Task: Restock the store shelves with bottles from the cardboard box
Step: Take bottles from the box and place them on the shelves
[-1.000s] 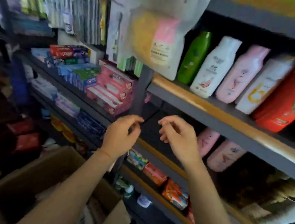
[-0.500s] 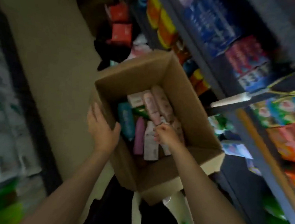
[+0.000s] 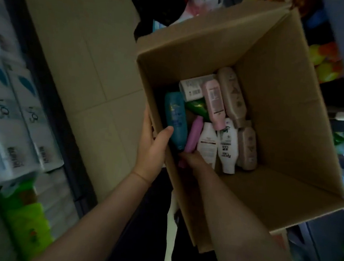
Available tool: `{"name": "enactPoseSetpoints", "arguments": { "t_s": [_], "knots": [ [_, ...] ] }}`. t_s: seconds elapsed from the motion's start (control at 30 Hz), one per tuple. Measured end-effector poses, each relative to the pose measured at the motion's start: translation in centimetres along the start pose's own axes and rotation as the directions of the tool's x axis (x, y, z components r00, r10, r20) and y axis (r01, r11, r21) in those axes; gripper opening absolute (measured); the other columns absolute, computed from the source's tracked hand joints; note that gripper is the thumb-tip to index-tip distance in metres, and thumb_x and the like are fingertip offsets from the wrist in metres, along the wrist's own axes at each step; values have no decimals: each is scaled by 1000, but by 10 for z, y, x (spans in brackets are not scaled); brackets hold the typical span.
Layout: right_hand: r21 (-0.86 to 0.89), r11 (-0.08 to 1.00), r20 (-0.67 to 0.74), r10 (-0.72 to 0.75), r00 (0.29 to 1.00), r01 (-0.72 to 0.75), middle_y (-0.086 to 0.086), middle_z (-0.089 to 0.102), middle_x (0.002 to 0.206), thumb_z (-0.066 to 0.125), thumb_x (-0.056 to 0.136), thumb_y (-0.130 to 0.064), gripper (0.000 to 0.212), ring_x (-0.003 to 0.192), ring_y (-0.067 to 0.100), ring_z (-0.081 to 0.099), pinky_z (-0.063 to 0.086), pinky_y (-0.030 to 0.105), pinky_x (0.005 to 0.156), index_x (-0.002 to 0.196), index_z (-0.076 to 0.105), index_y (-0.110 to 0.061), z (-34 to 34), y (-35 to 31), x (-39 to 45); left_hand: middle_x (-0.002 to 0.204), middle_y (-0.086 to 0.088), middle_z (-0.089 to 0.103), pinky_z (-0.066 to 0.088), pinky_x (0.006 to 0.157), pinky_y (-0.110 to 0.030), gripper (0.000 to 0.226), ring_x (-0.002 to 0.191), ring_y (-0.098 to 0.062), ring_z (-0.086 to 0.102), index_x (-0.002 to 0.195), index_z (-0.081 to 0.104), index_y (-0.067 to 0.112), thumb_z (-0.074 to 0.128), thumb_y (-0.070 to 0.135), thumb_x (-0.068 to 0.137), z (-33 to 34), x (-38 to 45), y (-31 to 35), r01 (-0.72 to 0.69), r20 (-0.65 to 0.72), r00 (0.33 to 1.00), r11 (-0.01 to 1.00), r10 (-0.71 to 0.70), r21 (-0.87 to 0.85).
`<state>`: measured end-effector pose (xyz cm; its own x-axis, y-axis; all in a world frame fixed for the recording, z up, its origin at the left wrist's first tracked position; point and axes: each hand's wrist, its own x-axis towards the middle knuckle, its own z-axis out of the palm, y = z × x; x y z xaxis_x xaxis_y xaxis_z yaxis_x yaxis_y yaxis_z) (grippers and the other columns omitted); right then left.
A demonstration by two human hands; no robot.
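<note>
Reaching down into the cardboard box (image 3: 280, 122), the right hand (image 3: 193, 160) is closing on the lilac bottle (image 3: 194, 135); its knuckles are facing the camera and the fingertips are hidden beneath them, so I cannot tell how firmly the bottle is pinched, only that the hand is lying against its lower end. The left hand (image 3: 152, 147) is gripping the near-left wall of the box, palm outside and thumb hooked over the rim, the thumb tip lying just against the teal bottle (image 3: 176, 120).

Around the lilac bottle the rest of the stock is lying flat on the box floor: two white bottles (image 3: 227, 145) just to its right, a tan bottle (image 3: 247, 148) beyond them, a pale pink bottle (image 3: 213, 101) and another tan one (image 3: 231, 96) further in, with a green bottle (image 3: 196, 108) partly buried beneath them and a white one (image 3: 193, 87) at the back. The box is standing open on the tiled floor (image 3: 86, 61) in the aisle, shelves of goods (image 3: 324, 60) running along its right side.

The step in hand looks like picking the next bottle out for shelving. The next move is probably calling for a full wrap round the lilac bottle, a lift straight up clear of its neighbours, and a turn to the shelves on the right, while the left hand is steadying the box.
</note>
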<state>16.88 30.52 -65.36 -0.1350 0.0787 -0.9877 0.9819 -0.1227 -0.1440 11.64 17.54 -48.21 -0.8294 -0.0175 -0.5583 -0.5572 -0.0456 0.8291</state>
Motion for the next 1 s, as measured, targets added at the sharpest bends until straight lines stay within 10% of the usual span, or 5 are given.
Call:
{"name": "enactPoseSetpoints", "arguments": {
  "t_s": [0.33,0.47,0.57,0.73,1.0],
  "knots": [
    [275,961,61,-33,998,15,19,69,110,76,72,-9,55,96,34,67,57,49,88,124,61,-2,-14,-8,-11,155,-5,42,43,112,-42,79,138,-17,47,158,24,22,60,27,87,2,6,-7,9,1,1000,1000,-9,-17],
    [314,936,121,-205,971,159,18,68,99,71,78,-2,47,82,28,68,57,43,80,123,59,-2,-26,-33,-79,157,-7,33,31,119,-49,82,145,-24,33,156,26,22,64,35,84,3,-9,7,-83,-141,977,894,160,441],
    [258,888,109,-418,902,381,11,70,106,76,70,-11,58,94,25,68,57,40,82,125,59,-16,-39,-46,-147,147,-11,44,32,115,-36,58,138,-25,37,143,47,13,60,25,88,6,-28,33,-320,18,902,640,431,699],
    [82,618,4,-785,620,782,-7,61,126,75,82,-38,60,112,11,63,56,27,84,137,50,-34,-67,-39,-290,116,3,65,54,80,-21,42,103,-6,63,130,54,20,68,30,91,56,-82,102,-94,221,972,993,76,71],
    [82,336,-299,-890,344,938,-3,69,96,59,97,-19,14,80,1,65,51,20,71,108,65,-23,-159,16,-429,113,-24,71,61,79,-40,63,92,-28,71,125,62,-3,79,38,80,136,-190,166,125,474,880,945,35,-303]
  ]
}}
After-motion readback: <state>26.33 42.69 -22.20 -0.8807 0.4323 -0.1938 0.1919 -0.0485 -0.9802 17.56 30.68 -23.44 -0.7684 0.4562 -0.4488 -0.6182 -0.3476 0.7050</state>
